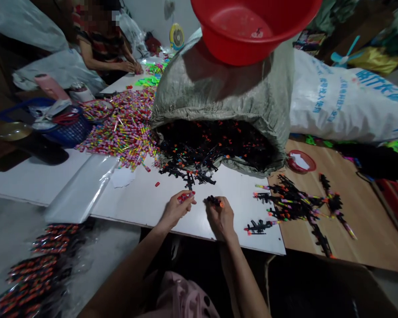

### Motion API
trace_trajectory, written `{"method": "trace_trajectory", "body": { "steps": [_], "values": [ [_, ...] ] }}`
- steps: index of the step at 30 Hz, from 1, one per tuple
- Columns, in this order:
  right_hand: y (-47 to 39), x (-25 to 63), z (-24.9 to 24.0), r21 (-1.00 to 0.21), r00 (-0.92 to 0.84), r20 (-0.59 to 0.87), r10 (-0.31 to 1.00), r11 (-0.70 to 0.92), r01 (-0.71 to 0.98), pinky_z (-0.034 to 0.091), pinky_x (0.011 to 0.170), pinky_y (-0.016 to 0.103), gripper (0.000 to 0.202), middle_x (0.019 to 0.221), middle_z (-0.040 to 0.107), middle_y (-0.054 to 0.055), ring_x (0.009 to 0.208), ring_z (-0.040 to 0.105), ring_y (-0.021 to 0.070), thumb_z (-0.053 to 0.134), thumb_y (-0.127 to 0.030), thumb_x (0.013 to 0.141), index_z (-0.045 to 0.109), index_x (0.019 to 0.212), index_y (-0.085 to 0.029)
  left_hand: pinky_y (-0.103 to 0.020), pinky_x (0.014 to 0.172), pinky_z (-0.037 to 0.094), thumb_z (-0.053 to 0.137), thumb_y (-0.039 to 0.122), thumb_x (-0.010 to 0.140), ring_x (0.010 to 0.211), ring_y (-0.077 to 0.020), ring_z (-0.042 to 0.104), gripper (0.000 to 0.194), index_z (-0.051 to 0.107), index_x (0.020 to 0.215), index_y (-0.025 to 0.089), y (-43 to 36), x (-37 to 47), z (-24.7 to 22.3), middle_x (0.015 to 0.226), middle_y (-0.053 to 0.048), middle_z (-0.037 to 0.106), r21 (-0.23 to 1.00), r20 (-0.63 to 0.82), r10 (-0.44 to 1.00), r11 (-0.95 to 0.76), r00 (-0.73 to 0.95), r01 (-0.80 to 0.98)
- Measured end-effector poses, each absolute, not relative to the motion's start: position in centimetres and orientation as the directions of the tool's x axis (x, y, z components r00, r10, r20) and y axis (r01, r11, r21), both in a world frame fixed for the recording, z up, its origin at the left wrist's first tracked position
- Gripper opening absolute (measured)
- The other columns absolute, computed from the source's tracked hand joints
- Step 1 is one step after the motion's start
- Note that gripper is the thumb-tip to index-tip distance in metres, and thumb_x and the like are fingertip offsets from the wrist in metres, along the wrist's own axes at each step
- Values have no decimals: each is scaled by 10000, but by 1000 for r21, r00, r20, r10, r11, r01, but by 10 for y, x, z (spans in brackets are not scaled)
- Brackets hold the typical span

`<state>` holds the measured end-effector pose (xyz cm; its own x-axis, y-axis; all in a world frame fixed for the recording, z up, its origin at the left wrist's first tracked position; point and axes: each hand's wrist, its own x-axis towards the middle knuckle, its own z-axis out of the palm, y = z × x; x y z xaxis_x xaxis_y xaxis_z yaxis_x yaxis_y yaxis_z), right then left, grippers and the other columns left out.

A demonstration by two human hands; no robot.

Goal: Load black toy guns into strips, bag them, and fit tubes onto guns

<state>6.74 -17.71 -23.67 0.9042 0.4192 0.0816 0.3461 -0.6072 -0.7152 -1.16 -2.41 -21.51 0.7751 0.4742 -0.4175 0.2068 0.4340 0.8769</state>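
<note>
Near the front edge of the white table (pixel 119 205), my left hand (pixel 176 211) is closed on small red-and-pink pieces (pixel 185 197). To its right, my right hand (pixel 223 217) holds a small black toy gun (pixel 214 200) with an orange tip. The two hands are apart. Just beyond them, black toy guns (pixel 204 176) spill from the open mouth of a large grey-green sack (pixel 219 97). A heap of colourful small tubes (pixel 129 119) lies left of the sack. On the right, a pile of black toy guns (pixel 292 198) has colourful tubes among them.
A red basin (pixel 252 31) rests on the sack. A blue basket (pixel 69 130) and a dark bottle (pixel 36 143) stand at left. A small red dish (pixel 301 161) sits at right, before a white sack (pixel 345 97). Across the table a person (pixel 99 48) handles small items.
</note>
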Motion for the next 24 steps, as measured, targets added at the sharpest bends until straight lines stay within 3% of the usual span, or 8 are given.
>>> {"method": "trace_trajectory", "body": {
  "steps": [4, 7, 10, 13, 17, 24],
  "values": [
    [-166, 68, -216, -869, 926, -1, 378, -458, 186, 473, 584, 299, 282, 637, 651, 51, 577, 577, 175, 547, -448, 742, 632, 708, -181, -165, 402, 298, 813, 467, 504, 509, -68, 485, 455, 662, 776, 134, -25, -13, -210, 713, -48, 657, 842, -456, 498, 510, 737, 176],
    [-156, 58, -195, -951, 920, 17, 392, -279, 137, 477, 542, 276, 310, 627, 670, 51, 559, 589, 162, 590, -473, 715, 647, 688, -170, -169, 414, 299, 808, 434, 529, 500, -63, 472, 441, 697, 836, 138, -26, -18, -209, 701, -35, 653, 882, -377, 519, 453, 767, 127],
    [-149, 43, -188, -972, 922, -37, 384, -230, 57, 450, 467, 252, 301, 562, 647, 30, 482, 545, 137, 611, -458, 677, 652, 690, -161, -184, 424, 312, 772, 398, 592, 464, -63, 440, 425, 717, 936, 155, -27, -23, -209, 629, -1, 626, 938, -307, 572, 316, 761, 142],
    [-148, 33, -188, -977, 947, -22, 320, -210, 48, 466, 479, 254, 280, 579, 655, 25, 495, 551, 137, 608, -433, 674, 666, 740, -167, -203, 546, 433, 764, 312, 581, 599, -108, 557, 303, 735, 849, 173, -28, -26, -206, 724, -26, 679, 968, -243, 621, 203, 745, 147],
    [-151, 28, -180, -975, 941, 48, 334, -188, 116, 482, 507, 250, 189, 617, 659, 15, 523, 571, 137, 604, -375, 669, 646, 713, -196, -246, 691, 498, 735, 230, 573, 717, -153, 622, 211, 732, 780, 187, -32, -24, -196, 767, -41, 710, 975, -220, 602, 170, 767, 146],
    [-149, 25, -174, -986, 961, -47, 274, -168, -1, 496, 482, 254, 203, 608, 656, 16, 521, 599, 154, 600, -415, 660, 585, 663, -213, -255, 703, 499, 681, 149, 593, 710, -155, 631, 149, 699, 735, 189, -45, -20, -191, 754, -31, 703, 982, -186, 672, 107, 717, 155]
  ]
}}
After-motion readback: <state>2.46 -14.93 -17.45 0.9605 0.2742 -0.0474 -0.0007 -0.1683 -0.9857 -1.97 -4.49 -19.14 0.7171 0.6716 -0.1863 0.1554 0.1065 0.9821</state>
